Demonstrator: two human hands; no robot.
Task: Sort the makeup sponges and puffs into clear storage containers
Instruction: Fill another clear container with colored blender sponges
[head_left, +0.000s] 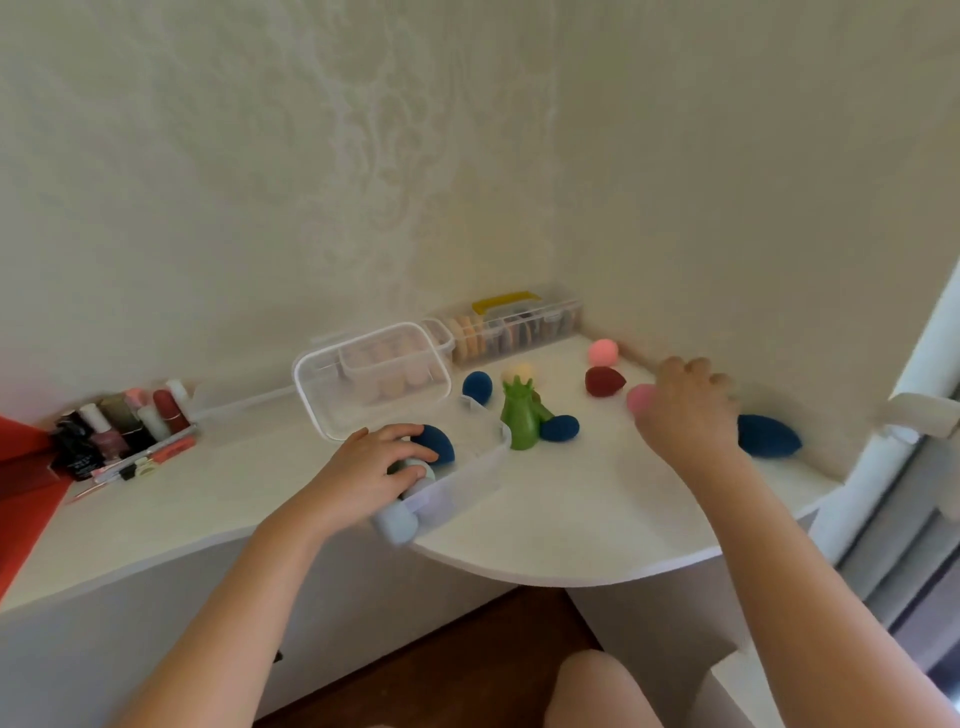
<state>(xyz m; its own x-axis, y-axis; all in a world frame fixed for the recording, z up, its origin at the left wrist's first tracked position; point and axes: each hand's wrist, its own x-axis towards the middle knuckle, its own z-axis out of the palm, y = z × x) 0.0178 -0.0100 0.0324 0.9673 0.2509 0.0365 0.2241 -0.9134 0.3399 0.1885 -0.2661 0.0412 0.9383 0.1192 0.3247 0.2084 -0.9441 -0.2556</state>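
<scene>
Sideways on desk (571, 519), rightmost blue sponge (769, 435) (long axis left-right, tip rightward)

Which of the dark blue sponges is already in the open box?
The blue sponge by the left hand, inside the open clear box; the other three lie loose on the desk.

- L hand (379, 467): palm down, over near-left end of clear box (460, 488), fingers curled round pale sponge (420, 469).
- R hand (685, 410): well right of box, palm down, pinching pink sponge (640, 398).
</scene>
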